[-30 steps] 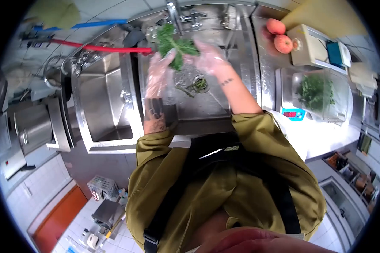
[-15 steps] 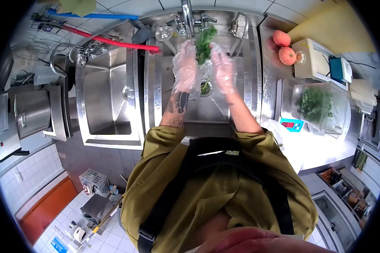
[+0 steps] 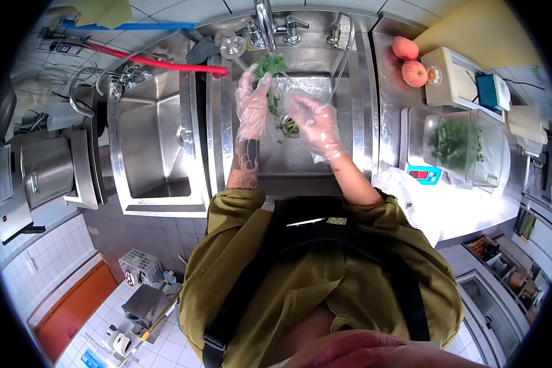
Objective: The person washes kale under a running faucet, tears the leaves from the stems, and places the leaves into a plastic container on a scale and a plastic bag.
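A sprig of curly green kale (image 3: 270, 65) is pinched upright in my left hand (image 3: 253, 103), below the tap (image 3: 265, 27). Its stem hangs down past my fingers. My right hand (image 3: 318, 124) is a little to the right, over the sink and apart from the leaves. The fingers of that hand are curled together, with their tips partly blurred; whether they hold anything is hidden. Both hands wear clear plastic gloves. Cut green stems (image 3: 289, 127) lie at the drain of the steel sink (image 3: 300, 161), beneath my hands.
A second sink basin (image 3: 150, 132) stands to the left, with a red hose (image 3: 172, 64) across its back edge. On the right counter are two reddish fruits (image 3: 414, 73) and a clear container (image 3: 457, 144) of greens on a scale (image 3: 424, 175). White plastic (image 3: 398, 184) lies nearer.
My left hand has moved left with the kale. My right hand has drawn away from the leaves, down towards me, and its fingers have curled. More stems now show around the drain.
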### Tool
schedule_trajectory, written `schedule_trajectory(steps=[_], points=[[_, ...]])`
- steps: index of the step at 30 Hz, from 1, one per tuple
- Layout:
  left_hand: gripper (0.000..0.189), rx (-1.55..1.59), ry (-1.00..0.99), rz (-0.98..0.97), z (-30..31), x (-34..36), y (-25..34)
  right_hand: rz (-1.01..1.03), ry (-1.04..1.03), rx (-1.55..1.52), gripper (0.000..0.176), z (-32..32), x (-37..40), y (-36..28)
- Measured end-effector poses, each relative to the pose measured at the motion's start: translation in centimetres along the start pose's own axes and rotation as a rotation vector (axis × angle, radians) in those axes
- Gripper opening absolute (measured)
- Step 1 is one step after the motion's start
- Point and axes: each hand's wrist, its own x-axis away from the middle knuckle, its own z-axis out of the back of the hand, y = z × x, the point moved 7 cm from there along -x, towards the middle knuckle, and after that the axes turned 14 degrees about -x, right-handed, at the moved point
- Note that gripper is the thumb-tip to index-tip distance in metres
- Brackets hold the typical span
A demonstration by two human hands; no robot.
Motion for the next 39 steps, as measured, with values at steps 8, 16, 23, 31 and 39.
schedule_trajectory(steps=[8, 16, 23, 31, 39], points=[[0.048, -0.887, 0.046, -0.725, -0.7, 5.0, 11.1, -0.043, 0.167, -0.323, 0.042, 2.3, -3.8, -3.1], [0.048, -0.679, -0.230, -0.381, -0.8, 6.5, 9.9, 0.010, -0.052, -0.088, 0.030, 1.9, -3.9, -4.4], [0.043, -0.857, -0.350, -0.710, -3.3, 9.4, 11.7, -0.055, -0.010, -0.324, 0.028, 2.8, -2.1, -4.9], [0.046, -0.713, -0.334, -0.487, -4.5, 10.3, 12.1, 0.084, 0.116, 0.251, 0.042, 4.8, -0.7, -10.0], [0.025, 0.549, -0.512, 0.442, -12.4, 2.3, -1.3, -0.409, 0.320, -0.347, 0.080, 12.0, -5.2, 2.9]])
